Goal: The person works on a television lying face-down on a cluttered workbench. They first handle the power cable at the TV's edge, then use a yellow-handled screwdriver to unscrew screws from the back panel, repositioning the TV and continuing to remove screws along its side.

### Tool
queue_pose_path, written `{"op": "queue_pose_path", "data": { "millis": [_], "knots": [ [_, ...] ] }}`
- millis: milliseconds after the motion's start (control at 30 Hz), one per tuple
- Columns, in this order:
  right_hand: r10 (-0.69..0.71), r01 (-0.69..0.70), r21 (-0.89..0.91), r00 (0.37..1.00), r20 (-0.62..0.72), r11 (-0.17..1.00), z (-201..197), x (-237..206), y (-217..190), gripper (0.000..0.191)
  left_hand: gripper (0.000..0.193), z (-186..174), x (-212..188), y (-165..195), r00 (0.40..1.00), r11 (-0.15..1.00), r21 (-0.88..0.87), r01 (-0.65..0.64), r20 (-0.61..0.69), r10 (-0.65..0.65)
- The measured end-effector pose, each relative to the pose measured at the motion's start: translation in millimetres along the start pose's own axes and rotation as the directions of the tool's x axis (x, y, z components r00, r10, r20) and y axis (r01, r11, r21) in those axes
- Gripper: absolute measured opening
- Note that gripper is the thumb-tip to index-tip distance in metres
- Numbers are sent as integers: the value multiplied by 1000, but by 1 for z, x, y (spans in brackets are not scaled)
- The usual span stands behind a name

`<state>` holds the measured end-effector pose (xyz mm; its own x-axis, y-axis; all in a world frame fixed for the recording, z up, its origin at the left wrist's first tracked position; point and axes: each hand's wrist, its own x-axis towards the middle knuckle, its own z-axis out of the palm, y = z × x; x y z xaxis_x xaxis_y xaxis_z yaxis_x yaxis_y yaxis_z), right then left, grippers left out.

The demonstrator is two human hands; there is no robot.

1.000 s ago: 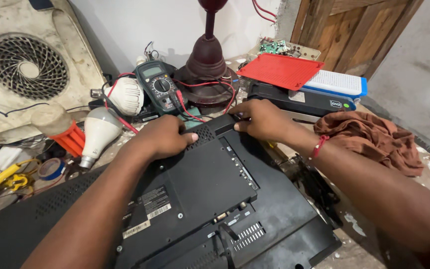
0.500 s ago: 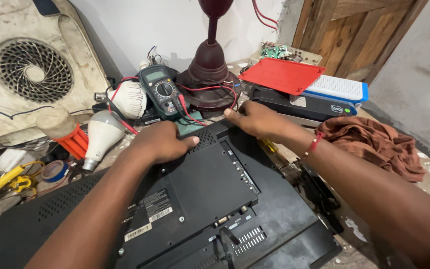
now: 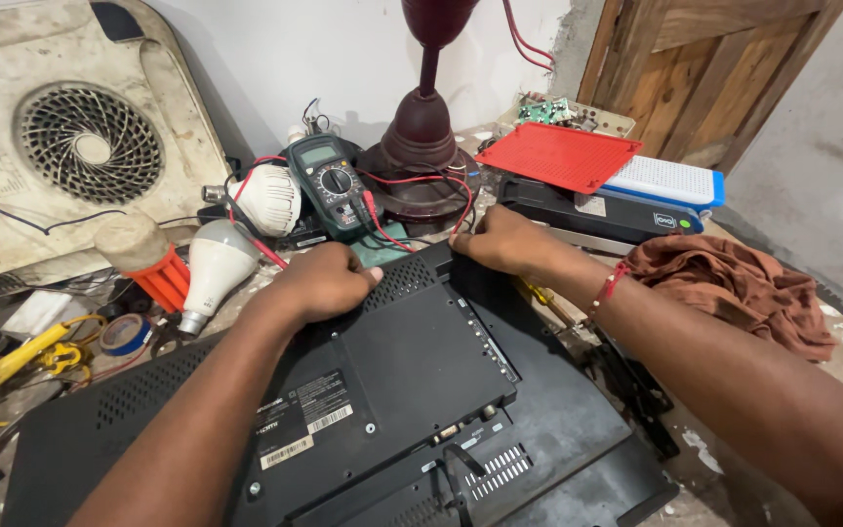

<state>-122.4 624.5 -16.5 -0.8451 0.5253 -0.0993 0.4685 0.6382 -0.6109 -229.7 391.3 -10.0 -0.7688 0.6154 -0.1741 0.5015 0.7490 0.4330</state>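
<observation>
Right at the far edge of the monitor [image 3: 412,390] is where we've got both hands, and it's cramped up there. The monitor lies face down, back panel up, filling the bench nearest us. Our left hand [image 3: 329,281] is curled into a loose fist, knuckles down on the vented strip along the top of the back cover; we can't tell if it's pinching anything underneath. Our right hand [image 3: 504,239] sits on the far corner of the casing, fingers bent over the edge and closed against it.

Room to move is tight. Just past the left hand, the multimeter [image 3: 332,185] lies nearly touching the monitor's edge, its red leads [image 3: 382,229] trailing between both hands. Left of that hand are two bulbs [image 3: 212,273] and an orange-capped thing [image 3: 153,263]. Directly beyond the right hand is the dark red lamp base [image 3: 421,156], pretty much boxing it in. Right of that hand: a black box [image 3: 587,210] with a red tray [image 3: 558,154] stacked on it, then a brown rag [image 3: 734,283] beside our forearm. Only open space is back toward us, over the cover itself.
</observation>
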Motion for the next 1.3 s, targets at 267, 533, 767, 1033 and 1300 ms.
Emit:
{"op": "queue_pose_path", "data": {
  "millis": [267,533,767,1033,1300],
  "knots": [
    [-75,74,32,997,21,997,-4,2,0,55,44,7,11,-10,998,997,-60,-58,-35,56],
    [-25,26,-113,1000,8,993,-3,8,-3,68,44,5,8,-8,995,996,0,-85,-61,85],
    [-21,21,-84,1000,-6,996,-5,7,-3,68,44,3,2,-4,996,998,-12,-60,-59,59],
    [-85,86,-103,996,17,991,-7,1,0,65,45,7,4,-4,998,998,-34,-58,-33,57],
    [-341,302,-351,939,-52,886,-3,-2,-41,44,47,6,3,-7,997,996,-56,-62,-38,60]
  ]
}}
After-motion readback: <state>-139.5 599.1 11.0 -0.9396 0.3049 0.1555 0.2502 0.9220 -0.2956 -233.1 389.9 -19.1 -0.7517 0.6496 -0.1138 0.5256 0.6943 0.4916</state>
